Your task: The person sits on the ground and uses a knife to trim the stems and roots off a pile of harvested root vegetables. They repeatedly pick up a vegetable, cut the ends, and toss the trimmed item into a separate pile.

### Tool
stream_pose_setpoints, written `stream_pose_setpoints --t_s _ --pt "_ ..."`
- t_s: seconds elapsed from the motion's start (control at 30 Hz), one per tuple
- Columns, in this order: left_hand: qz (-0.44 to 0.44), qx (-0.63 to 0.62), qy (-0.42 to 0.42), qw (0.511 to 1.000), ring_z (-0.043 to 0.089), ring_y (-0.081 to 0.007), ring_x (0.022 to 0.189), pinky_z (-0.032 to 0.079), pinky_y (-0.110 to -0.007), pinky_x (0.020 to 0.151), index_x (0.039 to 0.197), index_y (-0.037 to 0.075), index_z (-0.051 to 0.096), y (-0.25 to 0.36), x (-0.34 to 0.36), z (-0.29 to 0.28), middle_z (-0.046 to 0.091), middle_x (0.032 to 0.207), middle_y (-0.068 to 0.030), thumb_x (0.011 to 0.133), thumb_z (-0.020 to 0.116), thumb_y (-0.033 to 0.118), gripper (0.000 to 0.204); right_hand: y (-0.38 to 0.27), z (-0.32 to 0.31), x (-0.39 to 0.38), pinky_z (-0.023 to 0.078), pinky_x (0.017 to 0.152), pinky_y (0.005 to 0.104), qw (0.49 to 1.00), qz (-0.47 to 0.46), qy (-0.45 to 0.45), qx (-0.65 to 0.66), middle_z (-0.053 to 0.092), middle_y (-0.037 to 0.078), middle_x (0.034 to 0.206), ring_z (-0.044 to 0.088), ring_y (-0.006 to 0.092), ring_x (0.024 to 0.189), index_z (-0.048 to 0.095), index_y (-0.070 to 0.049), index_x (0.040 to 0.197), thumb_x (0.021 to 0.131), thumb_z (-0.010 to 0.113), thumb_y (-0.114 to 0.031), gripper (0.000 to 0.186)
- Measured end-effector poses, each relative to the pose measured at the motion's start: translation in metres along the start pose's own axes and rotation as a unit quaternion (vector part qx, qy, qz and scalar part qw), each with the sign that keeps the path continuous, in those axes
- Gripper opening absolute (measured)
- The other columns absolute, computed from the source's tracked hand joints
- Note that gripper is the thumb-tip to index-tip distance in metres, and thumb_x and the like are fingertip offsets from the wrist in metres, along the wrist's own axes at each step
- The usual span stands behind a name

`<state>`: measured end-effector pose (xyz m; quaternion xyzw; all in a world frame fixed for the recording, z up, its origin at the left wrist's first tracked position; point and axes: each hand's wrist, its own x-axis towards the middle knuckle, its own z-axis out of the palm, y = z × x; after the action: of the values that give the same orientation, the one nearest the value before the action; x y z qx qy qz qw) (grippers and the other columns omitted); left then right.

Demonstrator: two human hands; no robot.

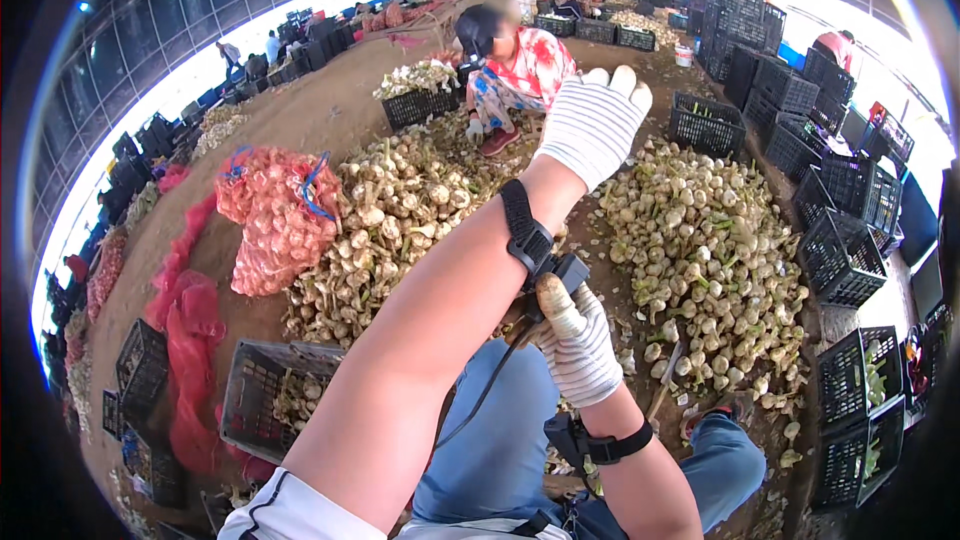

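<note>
My left arm reaches up across the view, and my left hand [597, 127], in a white striped glove with tan fingertips, is closed with its fingers curled; nothing shows in it. Around that wrist runs a black strap [522, 223] carrying a small black camera [568, 273] with a cable. My right hand [580, 340], gloved the same way, pinches this camera between thumb and fingers. A second strapped device [572, 438] sits on my right wrist. Beyond my hands lie a garlic heap [705, 260] on the right and another garlic heap [400, 195] on the left.
A pink net sack of garlic [275, 225] stands at left, near a black crate [245, 405] partly filled with garlic. A narrow blade-like tool [667, 378] lies by the right heap. Across from me a person [525, 70] crouches. Black crates [840, 255] line the right side.
</note>
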<state>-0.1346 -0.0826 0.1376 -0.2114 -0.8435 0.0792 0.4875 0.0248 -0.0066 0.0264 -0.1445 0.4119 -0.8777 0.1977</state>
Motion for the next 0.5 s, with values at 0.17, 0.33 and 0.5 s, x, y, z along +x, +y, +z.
stream_pose_setpoints --t_s 0.17,0.33,0.5 --pt "-0.009 -0.069 -0.008 0.998 0.062 -0.0287 0.082 0.051 -0.04 0.069 0.098 0.008 0.06 0.02 0.007 0.0 0.062 0.091 -0.0119 0.079 0.058 0.013 0.02 -0.005 -0.01 -0.012 0.055 0.06 0.033 1.0 -0.004 -0.021 -0.01 0.067 0.009 0.09 0.068 0.0215 0.077 0.055 -0.005 0.111 0.09 0.065 -0.032 0.036" --pt "-0.345 -0.5 0.033 0.794 0.062 -0.0246 0.066 0.048 -0.034 0.054 0.097 0.006 0.06 0.001 0.01 0.036 0.063 0.077 -0.0123 0.081 0.058 0.005 0.016 -0.011 0.01 -0.027 0.054 0.061 0.0294 0.999 -0.025 -0.029 -0.033 0.065 0.007 0.094 0.065 0.0169 0.079 0.053 -0.005 0.113 0.089 0.067 -0.031 0.038" --pt "-0.512 -0.793 0.076 0.321 0.059 -0.0207 0.053 0.049 -0.028 0.045 0.084 0.005 0.058 0.02 0.011 -0.014 0.059 0.069 -0.0088 0.084 0.059 0.004 0.001 -0.026 0.001 -0.041 0.054 0.062 0.0273 0.994 -0.01 -0.026 -0.106 0.063 0.005 0.095 0.063 0.0142 0.082 0.051 -0.005 0.114 0.088 0.069 -0.029 0.04"
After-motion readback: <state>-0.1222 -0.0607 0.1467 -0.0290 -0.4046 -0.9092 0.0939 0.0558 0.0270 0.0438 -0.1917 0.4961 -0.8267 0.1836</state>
